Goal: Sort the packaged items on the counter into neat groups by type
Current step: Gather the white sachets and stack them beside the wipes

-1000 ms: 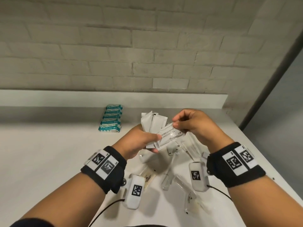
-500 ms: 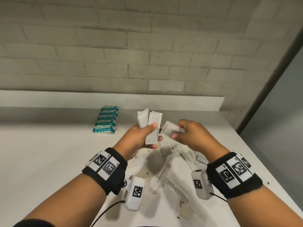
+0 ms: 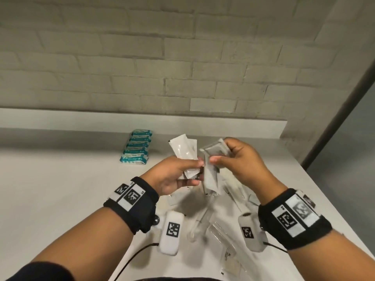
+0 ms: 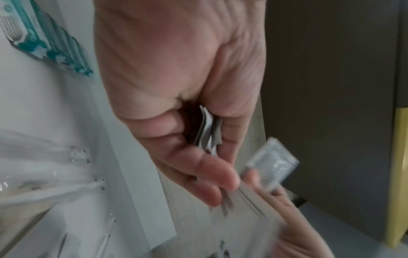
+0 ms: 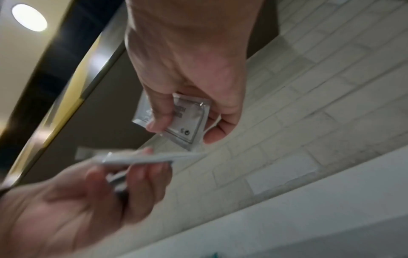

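Left grip (image 3: pixel 174 175) clutched white sachets (image 3: pixel 183 153) — right grip (image 3: pixel 233 159) pinched a grey sachet (image 3: pixel 215 152) just beside; teal packs (image 3: pixel 136 148) lay beyond.

Looks like a hotel or guest-room vanity nook to me, though I can't be sure. There's a plain white counter (image 3: pixel 60 189) with a raised back ledge (image 3: pixel 142 122) under a pale painted brick wall (image 3: pixel 142 57), and it's covered in hospitality-type amenities: a tidy row of teal-and-white wrapped packs (image 3: pixel 136 148), small white sachets (image 3: pixel 183 153) and clear-wrapped bits (image 3: pixel 205 216). The right wrist view catches a round ceiling light (image 5: pixel 29 17) too.
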### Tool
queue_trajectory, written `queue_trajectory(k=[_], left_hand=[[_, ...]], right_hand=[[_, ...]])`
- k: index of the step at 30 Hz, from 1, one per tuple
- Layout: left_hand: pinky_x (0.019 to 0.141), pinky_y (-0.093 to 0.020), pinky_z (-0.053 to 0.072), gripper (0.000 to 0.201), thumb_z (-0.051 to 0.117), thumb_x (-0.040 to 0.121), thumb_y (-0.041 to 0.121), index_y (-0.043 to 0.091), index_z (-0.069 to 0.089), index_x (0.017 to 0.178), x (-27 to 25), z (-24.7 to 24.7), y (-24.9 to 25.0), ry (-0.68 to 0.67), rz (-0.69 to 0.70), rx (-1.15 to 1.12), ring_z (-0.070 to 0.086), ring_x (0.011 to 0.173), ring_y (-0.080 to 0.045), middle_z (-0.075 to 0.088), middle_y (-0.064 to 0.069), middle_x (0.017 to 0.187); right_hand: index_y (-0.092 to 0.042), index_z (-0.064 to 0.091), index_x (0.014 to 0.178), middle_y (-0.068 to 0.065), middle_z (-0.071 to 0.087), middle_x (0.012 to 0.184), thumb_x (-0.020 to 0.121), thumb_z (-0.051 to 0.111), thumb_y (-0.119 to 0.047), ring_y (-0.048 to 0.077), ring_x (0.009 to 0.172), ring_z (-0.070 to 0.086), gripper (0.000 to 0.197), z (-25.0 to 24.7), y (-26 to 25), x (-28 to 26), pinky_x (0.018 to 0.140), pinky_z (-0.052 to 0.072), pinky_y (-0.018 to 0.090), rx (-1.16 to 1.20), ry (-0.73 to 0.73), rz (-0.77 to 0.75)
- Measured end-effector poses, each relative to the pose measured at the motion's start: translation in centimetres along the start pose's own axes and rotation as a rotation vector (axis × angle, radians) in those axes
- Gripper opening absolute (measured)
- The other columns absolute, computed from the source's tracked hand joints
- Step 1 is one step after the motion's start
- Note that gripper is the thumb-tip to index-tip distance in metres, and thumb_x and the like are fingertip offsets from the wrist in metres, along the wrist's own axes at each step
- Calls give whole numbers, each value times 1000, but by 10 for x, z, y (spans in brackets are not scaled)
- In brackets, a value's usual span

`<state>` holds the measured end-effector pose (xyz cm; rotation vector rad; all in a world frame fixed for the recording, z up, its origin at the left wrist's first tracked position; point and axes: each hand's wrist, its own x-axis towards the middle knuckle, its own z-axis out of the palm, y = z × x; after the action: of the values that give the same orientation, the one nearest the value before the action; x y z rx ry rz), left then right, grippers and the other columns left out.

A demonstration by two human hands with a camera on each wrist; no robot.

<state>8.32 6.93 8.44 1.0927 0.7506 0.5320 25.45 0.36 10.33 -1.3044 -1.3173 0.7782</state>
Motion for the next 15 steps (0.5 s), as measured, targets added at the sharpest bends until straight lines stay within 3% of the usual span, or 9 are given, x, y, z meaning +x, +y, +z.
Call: queue_trajectory(k=[3,6,10,13,15], left_hand=[[60,-21,55,12,61,90,8,8,70,98,5,2,-5,-57,15,49,71,75,-15,73,-7,85],[71,-26,59,12,60,90,5,9,69,98,12,1,-15,-36,23,57,71,81,-19,71,-9,87],[74,-28,58,16,59,88,-3,6,61,101,21,-3,-28,26,82,49,66,82,-22,66,-14,92],[75,-31,58,21,62,87,-1,2,59,107,26,-3,-29,87,143,46,64,78,-20,63,-16,93],[78,-34,58,17,62,87,-1,5,59,103,28,-3,-26,140,169,-18,65,77,-20,65,-14,90]], right_hand=[[-13,61,94,4,67,80,80,67,8,13,68,62,26,13,20,6,64,53,26,-12,-17,137],[-13,63,99,6,71,88,81,71,-1,19,75,66,22,21,39,11,77,55,38,-12,38,230],[-13,58,112,3,73,96,92,61,-15,22,81,69,21,30,45,10,69,57,38,219,63,374],[-11,52,119,7,71,109,89,61,-2,25,92,70,32,25,48,10,74,58,39,382,-14,429],[-6,50,122,17,67,117,84,56,14,33,103,67,44,21,53,11,84,56,47,360,50,407]])
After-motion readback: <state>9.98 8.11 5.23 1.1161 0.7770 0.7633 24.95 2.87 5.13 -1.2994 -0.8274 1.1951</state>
